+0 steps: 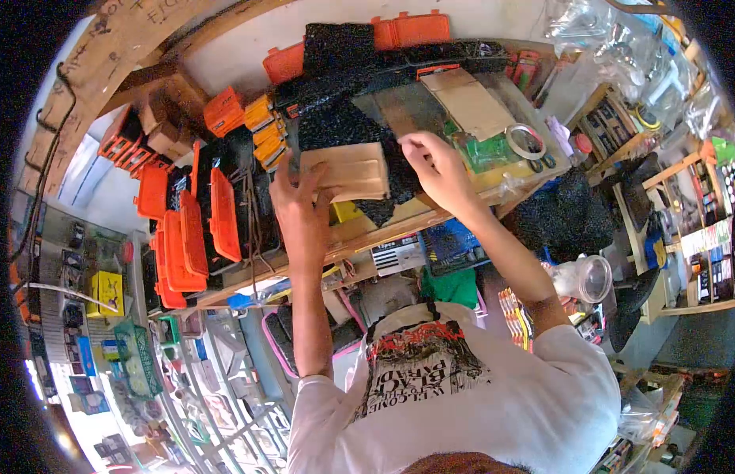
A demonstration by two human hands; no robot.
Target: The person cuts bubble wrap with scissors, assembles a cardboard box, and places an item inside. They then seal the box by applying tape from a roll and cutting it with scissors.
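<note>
The white shirt (533,387) lies nearest. The left hand (296,192) spreads against the cardboard box (358,167) on the desk (399,223); the right hand (440,171) curls nearby (grip unclear). Box closure cannot be verified.

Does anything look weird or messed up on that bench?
I can't see anything spilled or broken. The orange plastic cases at the left lean at different angles, and the flat cardboard piece lies slanted across the bench. That looks untidy to me, not really wrong.
</note>
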